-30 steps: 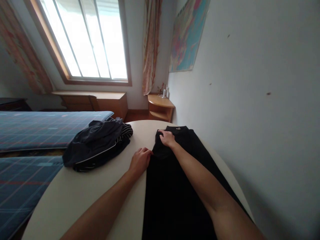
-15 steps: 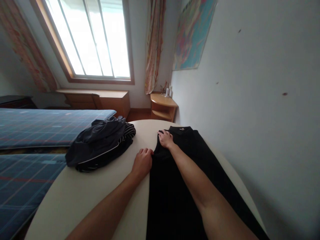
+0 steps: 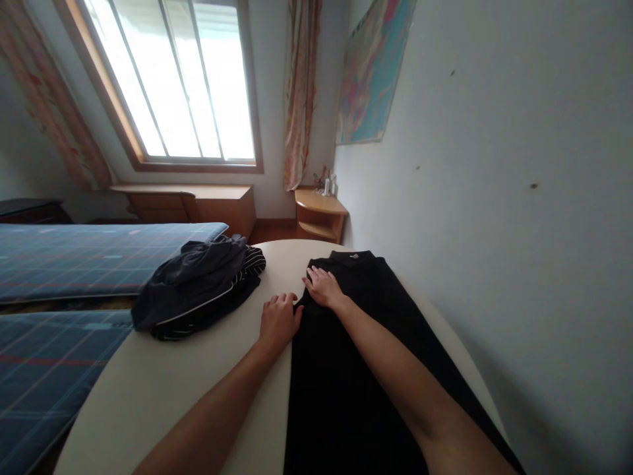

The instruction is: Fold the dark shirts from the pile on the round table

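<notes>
A black garment [image 3: 346, 382] with a collar at its far end lies flat along the right half of the round table [image 3: 198, 369]. My right hand [image 3: 322, 286] rests on its upper left part, fingers spread over the cloth. Beside the garment's left edge, my left hand [image 3: 280, 319] lies on the table with its fingers apart, the thumb touching the cloth. My right forearm crosses over the garment and hides part of it.
A heap of dark clothes [image 3: 198, 280] with white stripes sits at the table's left back edge. Beyond it is a bed with a blue plaid mattress [image 3: 99, 257]. A white wall [image 3: 475, 251] stands close on the right, and a corner shelf [image 3: 321, 201] behind the table.
My right hand has slid slightly nearer, down the garment, its fingers more spread. The fingers of my left hand have opened from the garment's edge. The view has shifted a little.
</notes>
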`<move>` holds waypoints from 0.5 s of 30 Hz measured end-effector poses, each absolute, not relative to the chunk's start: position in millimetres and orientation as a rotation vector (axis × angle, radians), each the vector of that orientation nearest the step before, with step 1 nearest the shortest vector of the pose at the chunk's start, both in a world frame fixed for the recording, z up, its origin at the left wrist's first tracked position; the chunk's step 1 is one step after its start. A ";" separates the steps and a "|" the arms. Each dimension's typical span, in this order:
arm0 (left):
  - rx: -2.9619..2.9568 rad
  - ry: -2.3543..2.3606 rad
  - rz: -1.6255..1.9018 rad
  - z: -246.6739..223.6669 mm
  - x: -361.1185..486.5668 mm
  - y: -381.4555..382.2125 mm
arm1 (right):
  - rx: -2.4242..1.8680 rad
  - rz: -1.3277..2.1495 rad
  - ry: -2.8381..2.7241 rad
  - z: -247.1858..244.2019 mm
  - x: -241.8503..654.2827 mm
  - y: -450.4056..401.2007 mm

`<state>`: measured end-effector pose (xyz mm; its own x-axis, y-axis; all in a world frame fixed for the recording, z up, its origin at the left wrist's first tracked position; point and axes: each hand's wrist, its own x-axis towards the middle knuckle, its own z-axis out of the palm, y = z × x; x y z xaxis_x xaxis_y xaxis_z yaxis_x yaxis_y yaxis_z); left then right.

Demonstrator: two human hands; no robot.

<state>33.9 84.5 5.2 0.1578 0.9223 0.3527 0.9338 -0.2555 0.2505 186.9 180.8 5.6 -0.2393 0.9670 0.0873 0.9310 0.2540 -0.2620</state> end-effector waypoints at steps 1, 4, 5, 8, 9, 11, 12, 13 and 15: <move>-2.355 -1.913 -0.671 5.0 33.8 84.0 | -1.788 0.218 -2.271 5.8 187.5 177.4; -2.334 -1.928 -0.623 4.6 35.3 82.5 | -1.840 0.284 -2.285 5.2 189.9 168.6; -2.333 -1.932 -0.626 4.8 36.5 82.0 | -1.851 0.323 -2.302 4.5 190.6 166.9; -2.355 -1.970 -0.695 6.4 40.8 80.1 | -1.854 0.417 -2.331 3.5 191.2 166.1; -2.377 -1.979 -0.727 7.3 42.2 79.1 | -1.859 0.441 -2.326 4.5 190.6 167.0; -2.437 -1.977 -0.791 9.1 44.0 76.6 | -1.879 0.455 -2.291 9.7 188.4 169.2; -2.464 -1.967 -0.820 10.0 44.5 75.2 | -1.893 0.436 -2.259 13.9 186.8 170.2; -2.482 -1.955 -0.847 10.8 44.7 73.8 | -1.909 0.396 -2.222 18.8 185.0 171.0; -2.495 -1.944 -0.906 11.8 44.4 71.7 | -1.952 0.295 -2.135 29.4 181.2 171.8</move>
<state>44.4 71.7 11.8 0.1548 0.9320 0.3277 0.8506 -0.2945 0.4357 181.2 171.8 29.4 -0.0837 0.9959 0.0354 0.9489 0.0905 -0.3024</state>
